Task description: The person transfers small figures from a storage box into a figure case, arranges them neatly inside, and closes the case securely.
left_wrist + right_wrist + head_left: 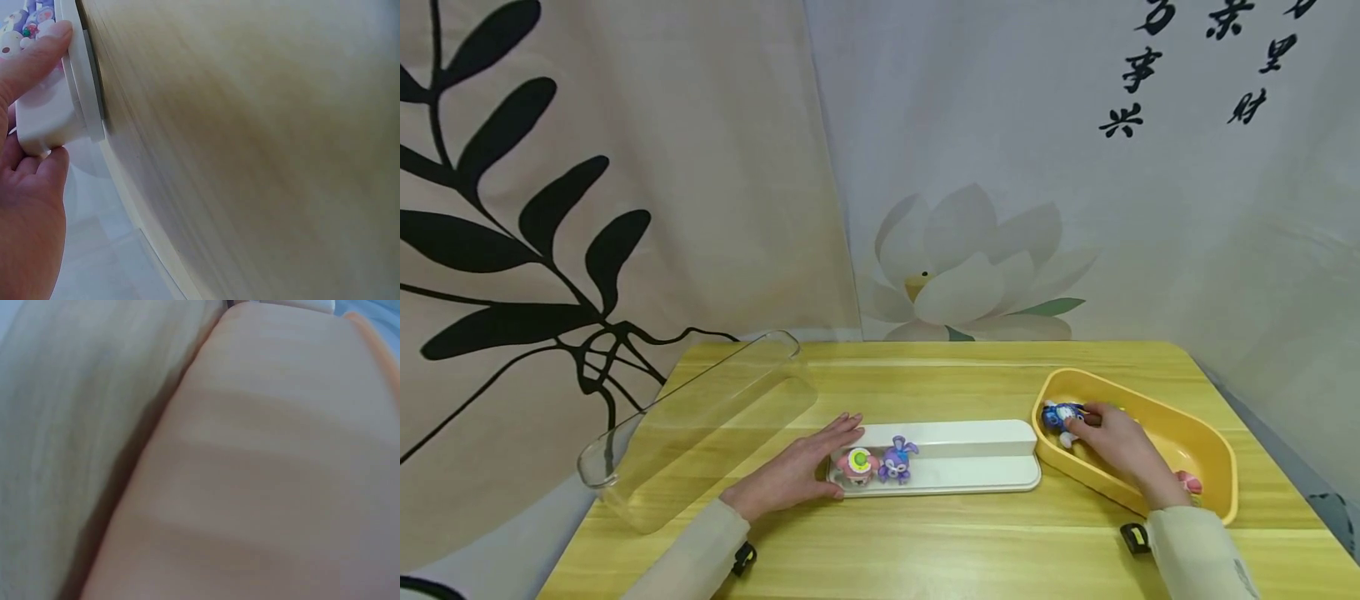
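Observation:
My left hand grips the left end of a long white stepped base, thumb at the front edge and fingers at the back. In the left wrist view the thumb lies along its rim, fingers curled at the end. On the base's left part stand a pink figurine with a yellow-green swirl and a purple long-eared figurine. My right hand pinches a blue and white figurine inside a yellow tray, near its left end. The right wrist view hides the fingers.
A clear plastic cover lies slanted at the left of the wooden table, its upper end near the back edge. A small pink figurine is in the yellow tray by the right wrist. A printed curtain hangs behind.

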Tool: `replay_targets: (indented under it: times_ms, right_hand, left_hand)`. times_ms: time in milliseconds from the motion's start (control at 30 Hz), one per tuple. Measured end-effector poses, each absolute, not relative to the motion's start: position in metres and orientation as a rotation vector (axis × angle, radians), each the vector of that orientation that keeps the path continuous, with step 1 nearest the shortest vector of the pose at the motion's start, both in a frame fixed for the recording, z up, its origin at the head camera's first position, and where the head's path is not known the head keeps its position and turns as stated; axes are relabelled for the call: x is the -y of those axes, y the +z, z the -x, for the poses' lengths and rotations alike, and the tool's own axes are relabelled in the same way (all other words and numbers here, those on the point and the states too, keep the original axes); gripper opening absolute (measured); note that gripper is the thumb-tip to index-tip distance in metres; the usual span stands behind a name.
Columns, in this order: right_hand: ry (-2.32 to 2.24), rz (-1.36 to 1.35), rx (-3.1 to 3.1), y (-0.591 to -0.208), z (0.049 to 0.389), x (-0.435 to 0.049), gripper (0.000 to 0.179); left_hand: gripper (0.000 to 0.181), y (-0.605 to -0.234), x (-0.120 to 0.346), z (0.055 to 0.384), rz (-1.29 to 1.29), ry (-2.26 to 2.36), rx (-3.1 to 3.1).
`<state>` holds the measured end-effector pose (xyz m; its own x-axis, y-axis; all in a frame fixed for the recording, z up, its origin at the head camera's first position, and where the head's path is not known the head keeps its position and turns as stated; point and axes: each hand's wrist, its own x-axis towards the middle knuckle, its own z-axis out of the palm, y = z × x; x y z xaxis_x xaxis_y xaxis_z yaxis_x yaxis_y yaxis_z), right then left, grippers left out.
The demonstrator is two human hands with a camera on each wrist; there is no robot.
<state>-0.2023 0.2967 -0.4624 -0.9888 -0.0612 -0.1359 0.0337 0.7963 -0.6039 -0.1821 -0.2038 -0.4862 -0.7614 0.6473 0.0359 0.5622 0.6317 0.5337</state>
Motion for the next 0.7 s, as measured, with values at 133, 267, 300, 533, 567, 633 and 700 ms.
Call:
replay_targets:
  times_ms: [133, 267, 300, 533, 567, 633, 700]
  right_hand:
    - [-0.949, 0.037, -2.845, -0.4624, 0.2044, -0.2947, 0.070]
    - [-0.994, 0.040, -2.838, -0.4628, 0.2054, -0.2929, 0.068]
    - [-1.008, 0.043, -2.838, -0.4636, 0.2057, -0.2927, 0.067]
    - [-1.063, 0.056, -2.863, -0.4708, 0.2051, -0.2920, 0.062]
    - [-1.066, 0.056, -2.874, -0.4708, 0.2046, -0.2918, 0.062]
    - [-1.077, 0.053, -2.898, -0.4700, 0.2034, -0.2914, 0.062]
    - [-1.088, 0.050, -2.926, -0.4681, 0.2020, -0.2910, 0.062]
  left_hand:
    - [0.096, -0.4864, 0.2044, 0.1816, -1.002, 0.801, -2.689]
    - [0.096, -0.4866, 0.2045, 0.1813, -0.999, 0.803, -2.689]
    - [0.096, -0.4867, 0.2045, 0.1813, -0.999, 0.804, -2.690]
    - [0.096, -0.4857, 0.2043, 0.1810, -1.000, 0.809, -2.692]
    - [0.095, -0.4854, 0.2041, 0.1809, -0.996, 0.811, -2.691]
    - [0.095, -0.4851, 0.2038, 0.1809, -0.993, 0.810, -2.691]
    - [0.095, -0.4848, 0.2036, 0.1808, -0.990, 0.807, -2.693]
